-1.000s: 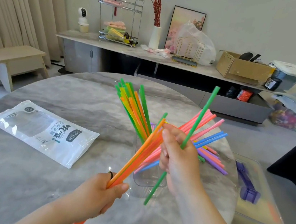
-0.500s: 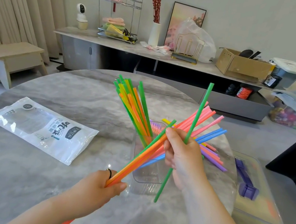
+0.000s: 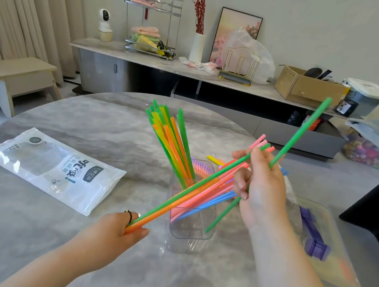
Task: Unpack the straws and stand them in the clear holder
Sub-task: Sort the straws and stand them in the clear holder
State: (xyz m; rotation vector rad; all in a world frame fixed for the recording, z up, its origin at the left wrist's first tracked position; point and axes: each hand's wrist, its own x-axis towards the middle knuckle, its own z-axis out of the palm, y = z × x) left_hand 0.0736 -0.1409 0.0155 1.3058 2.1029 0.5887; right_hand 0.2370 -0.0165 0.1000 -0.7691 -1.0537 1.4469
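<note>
head cam | faces forward-down | close over table [image 3: 27, 230] | wide-angle, single view

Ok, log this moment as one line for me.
left hand: grips straw bunch | right hand: holds one green straw | clear holder: straws inside, leaning | bag: flat on table

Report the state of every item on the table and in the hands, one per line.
clear holder: upright on the table, partly filled.
standing straws: in the holder, leaning outward.
green straw: tilted, held by the right hand.
orange and green bundle: slanted across the holder, gripped at its lower end by the left hand.
straw bag: flat on the table, left of the holder.
</note>
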